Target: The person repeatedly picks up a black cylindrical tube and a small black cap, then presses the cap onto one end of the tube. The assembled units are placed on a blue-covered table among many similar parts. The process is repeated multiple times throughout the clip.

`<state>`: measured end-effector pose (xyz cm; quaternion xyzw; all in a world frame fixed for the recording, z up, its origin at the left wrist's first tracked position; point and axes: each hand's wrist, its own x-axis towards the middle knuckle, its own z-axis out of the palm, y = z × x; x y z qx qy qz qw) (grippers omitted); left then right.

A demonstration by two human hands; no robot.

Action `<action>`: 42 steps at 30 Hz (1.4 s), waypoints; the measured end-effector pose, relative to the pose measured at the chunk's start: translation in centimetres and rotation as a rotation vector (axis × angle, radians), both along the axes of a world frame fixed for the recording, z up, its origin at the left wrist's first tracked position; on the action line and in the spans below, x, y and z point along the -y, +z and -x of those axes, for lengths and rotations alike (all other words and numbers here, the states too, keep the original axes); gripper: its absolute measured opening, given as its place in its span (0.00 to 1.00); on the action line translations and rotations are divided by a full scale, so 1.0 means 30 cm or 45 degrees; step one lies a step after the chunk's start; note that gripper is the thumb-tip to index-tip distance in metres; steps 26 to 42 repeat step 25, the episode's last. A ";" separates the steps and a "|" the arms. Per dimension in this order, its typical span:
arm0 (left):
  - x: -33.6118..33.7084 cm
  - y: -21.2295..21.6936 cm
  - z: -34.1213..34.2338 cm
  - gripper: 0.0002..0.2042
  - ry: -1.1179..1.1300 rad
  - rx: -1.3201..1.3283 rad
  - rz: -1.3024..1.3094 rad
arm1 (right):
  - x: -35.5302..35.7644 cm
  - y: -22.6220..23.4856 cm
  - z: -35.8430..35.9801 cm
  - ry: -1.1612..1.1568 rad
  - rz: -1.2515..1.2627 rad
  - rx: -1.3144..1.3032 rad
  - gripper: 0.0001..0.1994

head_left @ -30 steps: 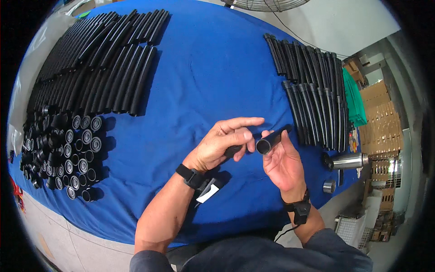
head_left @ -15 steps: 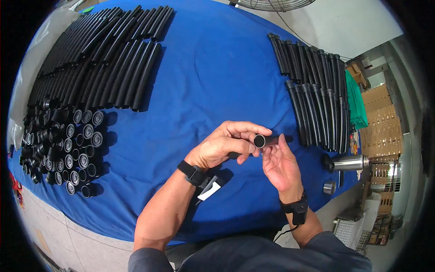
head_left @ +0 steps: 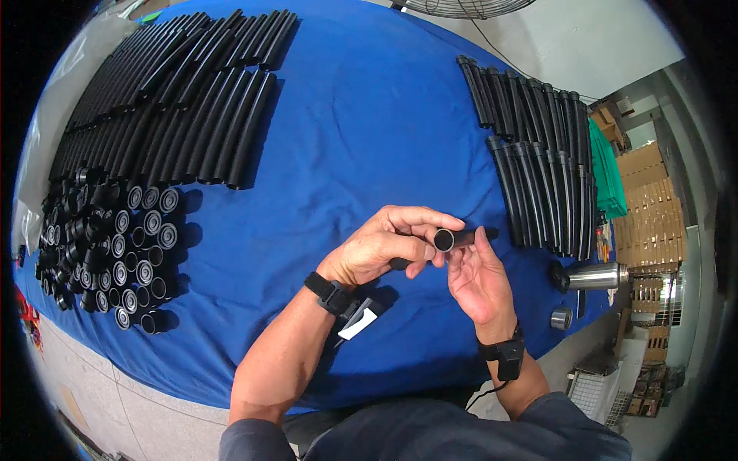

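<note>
A black tube (head_left: 463,238) is held between my hands above the blue cloth, its round open end facing back toward me. My left hand (head_left: 392,244) pinches the tube near that end, with the index finger stretched over the top. Under its curled fingers a small black piece (head_left: 399,263) shows in part; its kind is hidden. My right hand (head_left: 480,280) grips the tube from the right, thumb up along its side. The tube's far end is mostly out of sight behind my fingers.
Rows of black tubes (head_left: 223,131) lie at the far left, with several round black caps (head_left: 146,273) nearer me. Capped black tubes (head_left: 530,161) fill the right side. A steel flask (head_left: 592,276) and its cup (head_left: 561,317) rest at the right edge of the blue cloth (head_left: 369,138).
</note>
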<state>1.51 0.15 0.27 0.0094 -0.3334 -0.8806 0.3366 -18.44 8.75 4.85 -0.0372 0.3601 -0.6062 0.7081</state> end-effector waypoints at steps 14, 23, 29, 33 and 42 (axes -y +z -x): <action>0.000 0.002 0.008 0.24 0.094 0.019 -0.013 | 0.005 -0.036 -0.004 0.014 0.030 -0.015 0.12; 0.012 -0.015 -0.006 0.23 0.112 -0.027 -0.054 | -0.002 -0.005 -0.020 0.289 0.013 -0.191 0.20; 0.016 -0.025 -0.004 0.22 0.062 -0.053 -0.072 | -0.053 -0.023 0.098 0.601 0.039 -0.425 0.27; 0.016 -0.025 -0.004 0.22 0.062 -0.053 -0.072 | -0.053 -0.023 0.098 0.601 0.039 -0.425 0.27; 0.016 -0.025 -0.004 0.22 0.062 -0.053 -0.072 | -0.053 -0.023 0.098 0.601 0.039 -0.425 0.27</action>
